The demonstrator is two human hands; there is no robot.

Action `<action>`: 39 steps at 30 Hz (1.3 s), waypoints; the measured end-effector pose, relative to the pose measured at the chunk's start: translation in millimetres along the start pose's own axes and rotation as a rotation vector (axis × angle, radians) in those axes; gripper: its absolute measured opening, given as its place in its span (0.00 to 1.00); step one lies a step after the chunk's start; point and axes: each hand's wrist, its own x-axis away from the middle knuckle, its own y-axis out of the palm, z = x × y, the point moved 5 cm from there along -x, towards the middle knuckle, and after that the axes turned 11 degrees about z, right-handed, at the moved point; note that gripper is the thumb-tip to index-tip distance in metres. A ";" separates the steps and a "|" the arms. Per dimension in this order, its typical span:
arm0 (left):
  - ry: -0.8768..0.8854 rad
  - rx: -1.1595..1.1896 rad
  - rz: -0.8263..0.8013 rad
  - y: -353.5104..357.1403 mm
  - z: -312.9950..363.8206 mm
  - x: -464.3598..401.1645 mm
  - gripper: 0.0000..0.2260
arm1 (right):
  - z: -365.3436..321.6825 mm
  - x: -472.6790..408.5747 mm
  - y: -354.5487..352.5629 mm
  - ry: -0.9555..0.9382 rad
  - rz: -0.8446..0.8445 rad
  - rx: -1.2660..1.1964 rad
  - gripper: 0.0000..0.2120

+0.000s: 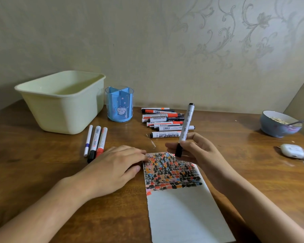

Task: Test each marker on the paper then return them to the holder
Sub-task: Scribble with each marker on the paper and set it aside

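Tub [63,102], bowl [279,124] flank markers [165,120] — holder [119,104] unobstructed.

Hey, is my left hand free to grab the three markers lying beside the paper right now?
Probably yes. The left hand lies flat on the paper's edge holding nothing, and the three markers lie just beyond its fingers on bare table, with nothing between.

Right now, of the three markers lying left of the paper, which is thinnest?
The white pen with the blue band, leftmost of the three. It is far slimmer than the black-capped marker and the red-capped marker beside it.
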 end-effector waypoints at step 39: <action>0.127 0.130 0.201 -23.9 39.5 1.9 0.11 | -4.4 23.6 30.0 -0.114 -0.187 0.051 0.21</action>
